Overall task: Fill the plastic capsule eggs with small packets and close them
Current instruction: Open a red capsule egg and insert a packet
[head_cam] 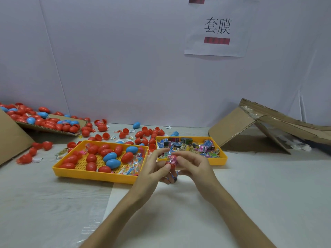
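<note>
My left hand (153, 168) and right hand (194, 167) both pinch the red plastic capsule egg (171, 162), held just before the yellow plastic packet tray (220, 160). A pink packet (172, 157) seems to bulge from it. If it catches in the seam, it could stop the halves closing.

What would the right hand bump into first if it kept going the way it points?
The right hand would probably meet the left hand first; both pinch one red capsule egg.
</note>
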The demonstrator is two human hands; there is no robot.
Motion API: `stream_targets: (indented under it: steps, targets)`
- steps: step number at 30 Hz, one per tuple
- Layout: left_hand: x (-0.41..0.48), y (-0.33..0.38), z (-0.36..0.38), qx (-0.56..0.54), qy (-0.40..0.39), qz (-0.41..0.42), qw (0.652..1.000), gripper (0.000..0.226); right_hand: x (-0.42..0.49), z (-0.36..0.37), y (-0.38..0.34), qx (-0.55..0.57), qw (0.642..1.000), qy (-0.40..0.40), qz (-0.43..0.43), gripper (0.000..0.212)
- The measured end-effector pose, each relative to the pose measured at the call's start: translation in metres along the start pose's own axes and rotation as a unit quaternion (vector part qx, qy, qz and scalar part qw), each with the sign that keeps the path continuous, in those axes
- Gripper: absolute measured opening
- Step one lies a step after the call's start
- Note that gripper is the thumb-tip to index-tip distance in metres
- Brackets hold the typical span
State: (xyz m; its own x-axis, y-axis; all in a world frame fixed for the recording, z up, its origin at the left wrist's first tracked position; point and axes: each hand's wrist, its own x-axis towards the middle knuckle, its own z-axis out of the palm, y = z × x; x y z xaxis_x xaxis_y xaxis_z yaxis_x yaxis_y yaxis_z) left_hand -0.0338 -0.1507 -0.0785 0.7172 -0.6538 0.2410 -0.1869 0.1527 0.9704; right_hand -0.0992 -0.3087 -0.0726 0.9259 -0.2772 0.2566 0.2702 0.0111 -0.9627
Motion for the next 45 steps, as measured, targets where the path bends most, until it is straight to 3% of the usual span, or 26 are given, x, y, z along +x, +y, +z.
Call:
stream_targets:
  steps: [4,7,11,19,36,45]
  targets:
    - [0.0014,-0.0002,-0.0010,-0.001,-0.003,-0.018,1.000,0.027,0.0002,0.0021,0.0023,-0.013,0.999,0.025,-0.015,0.025]
    - [0.0009,-0.0019,0.0001,-0.001,-0.003,-0.022,1.000,0.039,0.0006,0.0015,0.0031,-0.001,0.999,0.031,-0.021,0.023]
    - [0.0006,-0.0057,-0.0007,-0.008,-0.009,-0.011,1.000,0.025,0.0004,0.0011,0.0029,0.010,0.998,0.049,-0.033,0.022]
    - [0.0012,-0.0059,-0.0004,0.001,-0.020,-0.026,0.999,0.036,-0.0008,0.0001,0.0043,-0.010,0.997,0.046,-0.065,0.021]
    - [-0.0027,0.0019,-0.0010,-0.057,0.040,0.007,0.998,0.030,0.0016,-0.0014,0.0060,0.050,0.998,0.020,-0.022,0.024]
    - [-0.0028,0.0027,-0.0008,-0.105,0.022,-0.010,0.994,0.030,0.0029,-0.0023,0.0060,0.049,0.998,0.019,-0.018,0.021]
